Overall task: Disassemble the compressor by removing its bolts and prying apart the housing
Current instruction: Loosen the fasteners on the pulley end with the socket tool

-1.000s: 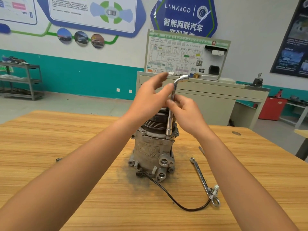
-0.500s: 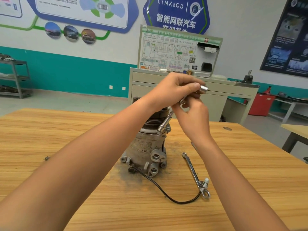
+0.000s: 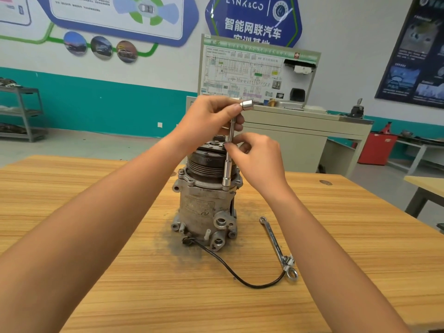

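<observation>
A dirty grey compressor (image 3: 204, 207) stands upright on the wooden table (image 3: 120, 260), its black pulley on top. A chrome L-shaped socket wrench (image 3: 227, 169) stands nearly upright, its lower socket on a bolt at the housing's upper right flange. My left hand (image 3: 211, 121) grips the wrench's top bend, the short socket end sticking out to the right. My right hand (image 3: 254, 157) pinches the shaft halfway down. A black wire (image 3: 240, 277) runs from the compressor's base.
A combination spanner (image 3: 274, 241) lies on the table right of the compressor, the wire's plug resting on its near end. Beyond the table stand a grey training bench with a wiring board (image 3: 257, 78), a metal shelf (image 3: 21, 111) at left and another table (image 3: 425, 186) at right.
The wrench has gone from tilted half a second ago to nearly upright. My left hand has closed over its top bend and turned it; my right hand stays on the shaft.
</observation>
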`<state>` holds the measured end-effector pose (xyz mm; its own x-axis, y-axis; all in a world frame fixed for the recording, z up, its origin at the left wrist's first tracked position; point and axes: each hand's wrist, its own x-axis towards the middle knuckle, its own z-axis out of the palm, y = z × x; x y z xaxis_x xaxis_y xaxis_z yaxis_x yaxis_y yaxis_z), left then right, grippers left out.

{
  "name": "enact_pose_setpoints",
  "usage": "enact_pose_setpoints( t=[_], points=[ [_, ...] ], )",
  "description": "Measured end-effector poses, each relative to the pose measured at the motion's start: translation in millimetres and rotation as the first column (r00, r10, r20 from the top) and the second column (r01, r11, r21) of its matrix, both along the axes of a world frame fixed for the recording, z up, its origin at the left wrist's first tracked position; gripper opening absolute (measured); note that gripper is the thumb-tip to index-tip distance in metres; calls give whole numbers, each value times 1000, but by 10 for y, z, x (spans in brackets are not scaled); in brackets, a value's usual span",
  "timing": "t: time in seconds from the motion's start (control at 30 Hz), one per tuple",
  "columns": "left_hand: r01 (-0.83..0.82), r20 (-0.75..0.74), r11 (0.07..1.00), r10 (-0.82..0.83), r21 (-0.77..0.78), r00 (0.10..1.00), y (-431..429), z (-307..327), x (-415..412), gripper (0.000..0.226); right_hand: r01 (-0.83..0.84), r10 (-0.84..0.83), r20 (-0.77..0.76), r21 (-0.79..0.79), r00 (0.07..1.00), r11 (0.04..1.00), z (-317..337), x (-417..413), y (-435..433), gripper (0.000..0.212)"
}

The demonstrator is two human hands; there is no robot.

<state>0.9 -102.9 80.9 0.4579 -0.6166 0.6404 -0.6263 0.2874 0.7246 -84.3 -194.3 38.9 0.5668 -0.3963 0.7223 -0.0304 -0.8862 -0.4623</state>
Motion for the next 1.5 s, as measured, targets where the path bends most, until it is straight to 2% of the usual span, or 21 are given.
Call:
enact_pose_setpoints(
  t=[0.1, 0.2, 0.37, 0.57, 0.73, 0.87, 1.03, 1.1, 1.2, 1.33, 1.43, 1.5],
  points=[
    [-29, 57, 999, 28, 28, 998, -47, 23, -58, 13, 51, -51, 0, -4, 999, 999, 25, 0, -16, 21],
    [-73, 59, 997, 72, 10, 996, -85, 8, -72, 9, 145, -146, -15, -81, 989, 986, 19, 5, 21, 28],
    [-242, 152, 970, 242, -19, 958, -101, -26, -58, 10, 188, -192, -12, -164, 981, 968, 6, 84, 113, 33],
    [-273, 97, 962, 269, 32, 958, -108, -12, -48, 26, 91, -95, -36, -91, 995, 992, -4, 95, 87, 31],
    [-271, 210, 958, 247, 96, 946, -72, 73, -21, 27, 20, -21, -86, -13, 996, 1000, 39, 105, 47, 31],
    [-263, 274, 962, 234, 72, 933, -28, 279, -41, 29, 4, -7, -92, -32, 996, 999, 24, 116, 73, 31],
    [-255, 357, 954, 185, 159, 916, -51, 387, -50, 37, -51, 52, -80, 14, 995, 999, 45, 71, 67, 27],
    [-312, 403, 935, 224, 167, 887, -94, 398, -52, 40, -72, 75, -80, 33, 994, 997, 57, 51, 77, 27],
    [-486, 497, 863, 366, 135, 787, -167, 392, -54, 40, -104, 109, -105, 60, 988, 993, 63, 40, 92, 31],
    [-596, 530, 792, 450, 136, 719, -208, 383, -63, 29, -100, 106, -114, 52, 988, 994, 66, 67, 66, 31],
    [-619, 502, 762, 467, 189, 728, -244, 422, -55, 26, -6, 5, -34, -26, 999, 1000, 43, 72, 53, 25],
    [-586, 405, 769, 466, 255, 787, -279, 429, -56, 26, 30, -28, 59, -37, 998, 999, 19, 51, 56, 23]
  ],
)
